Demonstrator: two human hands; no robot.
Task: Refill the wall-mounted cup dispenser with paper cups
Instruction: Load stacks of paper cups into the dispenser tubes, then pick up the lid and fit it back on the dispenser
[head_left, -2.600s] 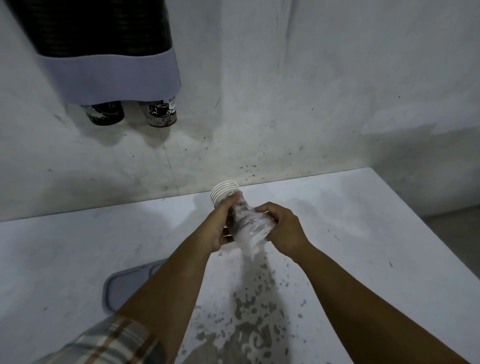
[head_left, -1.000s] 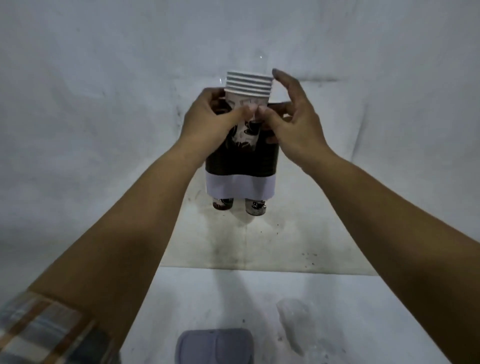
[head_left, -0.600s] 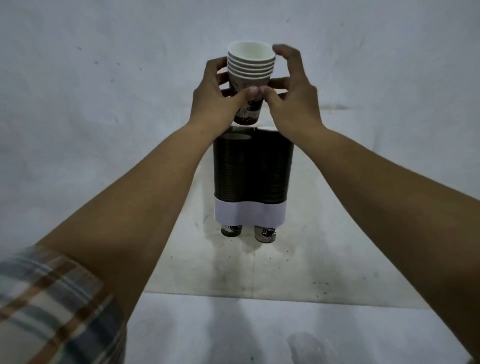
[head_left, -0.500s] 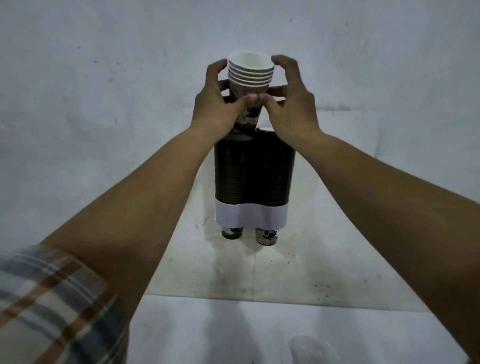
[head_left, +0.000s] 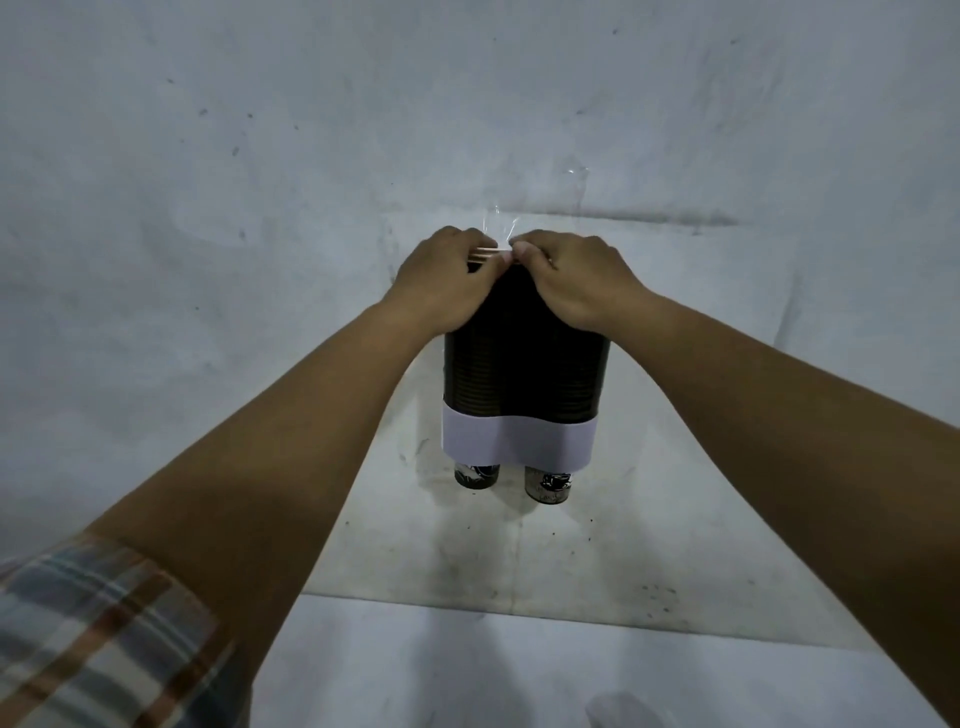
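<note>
The wall-mounted cup dispenser (head_left: 524, 374) is a dark twin tube with a white band (head_left: 519, 441) at its base. One printed cup bottom pokes out under each tube (head_left: 477, 475) (head_left: 548, 488). The stack of paper cups (head_left: 488, 253) is sunk into the top of the left tube, and only a sliver of its rims shows between my fingers. My left hand (head_left: 447, 283) and my right hand (head_left: 576, 283) rest on top of the dispenser, thumbs meeting at the rims and fingers curled over them.
The dispenser hangs on a stained white wall (head_left: 208, 208). A white table (head_left: 467, 665) lies below, with a crumpled clear plastic wrapper (head_left: 623, 712) at the bottom right edge. My plaid sleeve (head_left: 93, 639) fills the lower left corner.
Both hands have lowered the cup stack from above the dispenser down into its left tube. Most of the stack is now hidden inside.
</note>
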